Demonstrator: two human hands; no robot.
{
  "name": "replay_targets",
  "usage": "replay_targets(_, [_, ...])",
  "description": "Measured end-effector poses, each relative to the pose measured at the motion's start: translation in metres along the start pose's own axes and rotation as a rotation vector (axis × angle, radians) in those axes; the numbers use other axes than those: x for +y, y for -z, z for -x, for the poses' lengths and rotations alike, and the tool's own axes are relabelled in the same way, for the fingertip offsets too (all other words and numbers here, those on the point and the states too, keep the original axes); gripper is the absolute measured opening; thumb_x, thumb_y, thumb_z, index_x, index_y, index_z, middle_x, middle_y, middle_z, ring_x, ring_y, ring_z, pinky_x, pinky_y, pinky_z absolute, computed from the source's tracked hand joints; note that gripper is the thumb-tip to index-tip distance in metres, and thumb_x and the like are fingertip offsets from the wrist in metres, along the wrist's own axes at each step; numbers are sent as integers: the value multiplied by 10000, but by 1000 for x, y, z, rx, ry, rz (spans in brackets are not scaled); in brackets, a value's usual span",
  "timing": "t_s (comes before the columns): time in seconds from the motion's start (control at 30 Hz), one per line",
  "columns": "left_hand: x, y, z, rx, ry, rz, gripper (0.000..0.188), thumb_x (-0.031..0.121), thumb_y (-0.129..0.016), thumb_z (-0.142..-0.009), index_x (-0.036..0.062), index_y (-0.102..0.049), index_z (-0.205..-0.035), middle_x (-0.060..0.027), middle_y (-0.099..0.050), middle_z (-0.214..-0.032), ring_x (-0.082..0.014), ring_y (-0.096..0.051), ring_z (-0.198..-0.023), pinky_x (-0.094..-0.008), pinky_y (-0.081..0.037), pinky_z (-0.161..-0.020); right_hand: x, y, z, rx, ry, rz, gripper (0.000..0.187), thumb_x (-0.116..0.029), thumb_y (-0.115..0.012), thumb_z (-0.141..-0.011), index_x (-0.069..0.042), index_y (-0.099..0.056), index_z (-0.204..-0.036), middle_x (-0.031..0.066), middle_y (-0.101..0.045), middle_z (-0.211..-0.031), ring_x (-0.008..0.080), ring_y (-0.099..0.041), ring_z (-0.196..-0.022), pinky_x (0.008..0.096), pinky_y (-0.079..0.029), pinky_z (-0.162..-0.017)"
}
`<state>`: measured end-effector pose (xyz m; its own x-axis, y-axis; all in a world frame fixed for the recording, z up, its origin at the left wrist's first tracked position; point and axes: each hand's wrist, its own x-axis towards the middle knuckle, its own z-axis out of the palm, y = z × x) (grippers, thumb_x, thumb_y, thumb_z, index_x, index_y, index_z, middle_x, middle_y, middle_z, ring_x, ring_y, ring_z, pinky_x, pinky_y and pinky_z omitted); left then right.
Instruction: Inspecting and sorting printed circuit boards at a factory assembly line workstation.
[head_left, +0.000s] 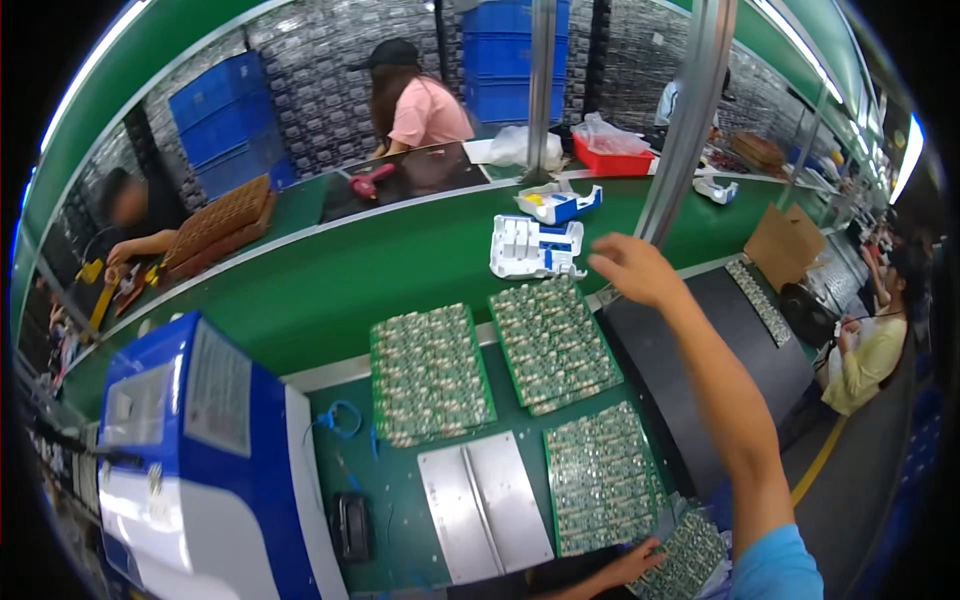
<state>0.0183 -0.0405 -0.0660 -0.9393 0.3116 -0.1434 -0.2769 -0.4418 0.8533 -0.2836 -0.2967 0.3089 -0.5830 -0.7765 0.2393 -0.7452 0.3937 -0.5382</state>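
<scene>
My right hand [637,270] reaches over the green conveyor with its fingers loosely bent and apart, and nothing shows in it. Just left of it lies a white and blue plastic housing [535,248], with a small gap between. A second such housing [560,202] sits a little farther back. At the lower edge my left hand [635,563] grips the side of a green circuit board panel [690,555], which is partly cut off by my right arm. Beside that panel, a stack of similar board panels [603,480] lies on the bench.
Two more stacks of board panels [430,375] [553,345] stand along the conveyor's near edge. A metal plate [485,508] with a raised rib lies left of my hands, by a blue and white machine [215,450]. A metal post [690,120] rises beyond my right hand. Co-workers sit across the conveyor.
</scene>
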Motion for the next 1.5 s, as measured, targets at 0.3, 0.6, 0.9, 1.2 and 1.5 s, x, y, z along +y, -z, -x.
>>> replay_targets(0.3, [-3,6,-9,10,243,439,363,269,-635,-951,68,-565,-1245,-60,-638,-1011,-159,-601,-864,-320,-509,-728,30,-131,-158,-78,-414,304,852,-610,-674,-762,21,-504,-1309,237,-592,-1290,370,-596,-1175,453,-494,-970])
replay_targets(0.6, [-20,17,-21,46,-83,-231,344,268,-624,-931,91,-589,-1224,-117,-652,-1005,-223,-623,-888,-351,-518,-757,45,-67,-153,302,-170,-29,595,-451,-606,-780,-2,-647,-1168,259,-655,-1153,392,-629,-1091,412,-491,-942])
replay_targets(0.9, [-97,35,-34,32,-477,-961,329,267,-613,-911,115,-613,-1203,-175,-665,-1000,-287,-645,-912,-382,-526,-786,84,-23,-139,-163,-292,-1644,486,-424,-539,-962,-70,-565,-1294,96,-684,-1140,257,-677,-983,447,-543,-909])
replay_targets(1.2, [-157,53,26,-187,-441,-1078,346,274,-614,-910,114,-606,-1217,-179,-669,-1004,-292,-645,-921,-388,-527,-798,-84,-103,-91,322,283,-239,615,-327,-757,-745,7,-577,-1230,224,-663,-1042,353,-656,-928,436,-520,-860])
replay_targets(1.5, [-161,37,36,-169,-223,-782,387,287,-622,-919,100,-579,-1255,-154,-669,-1014,-261,-633,-923,-381,-523,-802,-145,-146,-66,351,612,5,583,-203,-718,-751,-29,-522,-1272,230,-543,-1120,389,-562,-1014,456,-514,-814])
